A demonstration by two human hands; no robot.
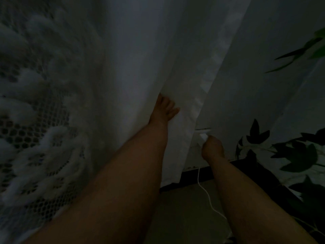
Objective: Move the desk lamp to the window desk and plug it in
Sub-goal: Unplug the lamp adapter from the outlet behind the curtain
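So it's pretty dark down here, but here's the count. Nearest the camera: two bare forearms reaching forward, one to each hand. Between them there's a patch of dull greenish floor (184, 217), and one thin white cord (206, 192) snakes over it and climbs to the right hand (212, 147).

That right hand is balled up tight around one small white plug (204, 135), low against the pale wall (246, 85), just above the dark skirting strip (190, 175). The plug looks chunky and smooth, and it's the brightest thing in the frame. Its front end is tucked behind the curtain edge, so I can't tell whether it's seated in anything.

The left hand (164, 110) is higher and further in, against the plain white cloth curtain (140, 59). Its fingers are bent into the fabric. I honestly can't tell if they're pinching a fold or just shoving it aside.

That makes two curtains: the plain one in the middle, and one white lace curtain (35, 120) with a netted, leafy pattern filling the left side.

Over on the right there's one cluster of dark green pointed plant leaves (299, 155), near the right arm but not touching it.
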